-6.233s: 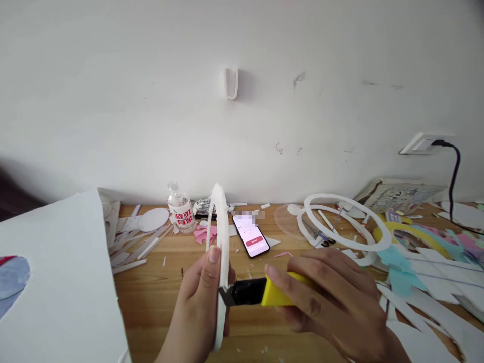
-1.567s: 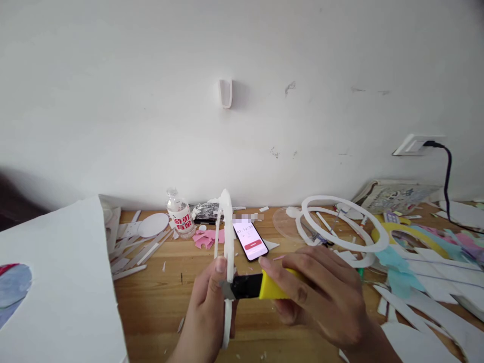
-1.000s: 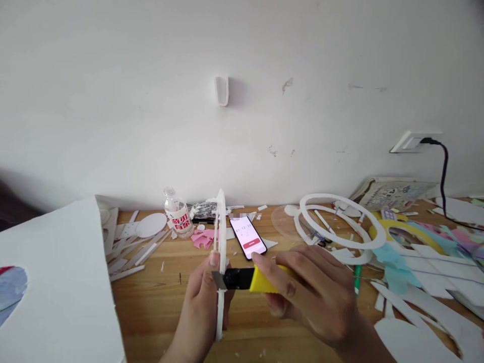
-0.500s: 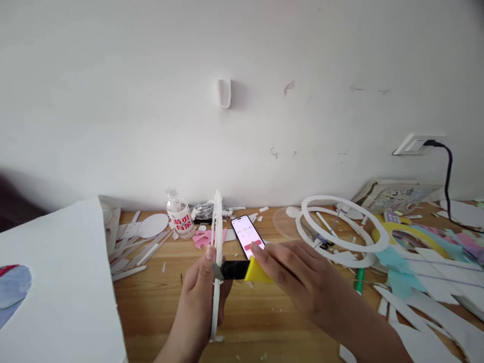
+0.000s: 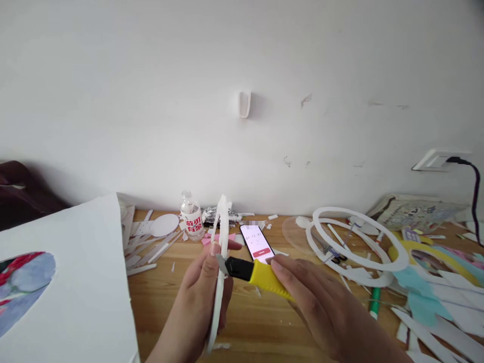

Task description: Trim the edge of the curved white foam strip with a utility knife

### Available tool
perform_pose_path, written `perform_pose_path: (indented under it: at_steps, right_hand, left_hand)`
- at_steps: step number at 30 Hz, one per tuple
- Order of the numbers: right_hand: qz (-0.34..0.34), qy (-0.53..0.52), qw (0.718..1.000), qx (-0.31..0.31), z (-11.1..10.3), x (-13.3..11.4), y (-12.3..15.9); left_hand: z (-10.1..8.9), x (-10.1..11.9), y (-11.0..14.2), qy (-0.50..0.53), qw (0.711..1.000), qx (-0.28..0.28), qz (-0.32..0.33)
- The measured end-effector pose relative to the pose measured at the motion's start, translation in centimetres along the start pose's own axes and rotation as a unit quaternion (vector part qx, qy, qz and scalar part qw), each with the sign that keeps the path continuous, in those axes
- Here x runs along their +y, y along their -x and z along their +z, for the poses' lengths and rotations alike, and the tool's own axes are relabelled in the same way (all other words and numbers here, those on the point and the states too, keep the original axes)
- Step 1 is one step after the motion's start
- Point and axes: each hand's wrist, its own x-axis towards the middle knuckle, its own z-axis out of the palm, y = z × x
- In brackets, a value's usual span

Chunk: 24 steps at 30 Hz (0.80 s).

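My left hand (image 5: 202, 287) is closed on a thin white foam board piece (image 5: 224, 227), held upright and seen edge-on, with a ragged top and a narrow strip partly split from its left side. My right hand (image 5: 321, 297) grips a yellow and black utility knife (image 5: 266, 278). Its short blade (image 5: 222, 263) meets the edge of the foam close to my left thumb. Behind the knife, a phone (image 5: 257, 242) with a timer on its screen lies on the wooden table (image 5: 257, 327).
At left stands a large white board (image 5: 86, 282) with a painted oval. A bottle (image 5: 192, 217) and foam strips (image 5: 159, 249) lie behind. White rings (image 5: 401, 252), a green marker (image 5: 374, 301) and paper scraps (image 5: 423, 292) crowd the right. A socket (image 5: 434, 160) with a plugged cable is on the wall.
The view has shifted, so the surroundings appear farther right and lower. The knife now slants, its handle lower and more of the yellow body showing. Both hands keep their hold.
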Motion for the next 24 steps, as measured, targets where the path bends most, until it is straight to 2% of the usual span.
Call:
perform_pose_path:
  at_steps: [4, 7, 9, 12, 16, 21, 24]
  right_hand:
    - [-0.003, -0.005, 1.0, 0.008, 0.1, -0.1, 0.3]
    - [0.001, -0.037, 0.999, 0.016, 0.1, 0.3, 0.3]
    - [0.003, -0.042, 0.999, 0.029, 0.0, 0.6, 0.2]
    - [0.014, -0.027, 0.999, 0.041, -0.3, 0.9, -0.2]
    - [0.027, -0.023, 0.999, 0.026, -0.5, 0.8, -0.6]
    - [0.015, -0.014, 1.0, 0.002, -0.1, 0.6, -0.5]
    - [0.008, -0.015, 1.0, 0.01, 0.1, 0.3, -0.4]
  left_hand:
    - [-0.2, 0.3, -0.1, 0.067, 0.997, -0.017, 0.016]
    - [-0.2, 0.6, -0.3, 0.14, 0.99, -0.026, -0.008]
    - [-0.2, 0.8, -0.2, 0.167, 0.984, -0.053, -0.03]
    - [0.1, 0.9, -0.1, 0.169, 0.982, -0.067, -0.044]
    - [0.5, 0.7, -0.2, 0.168, 0.984, -0.056, -0.021]
    - [0.7, 0.2, -0.3, 0.14, 0.989, -0.048, -0.025]
    - [1.0, -0.1, -0.2, 0.13, 0.989, -0.058, -0.026]
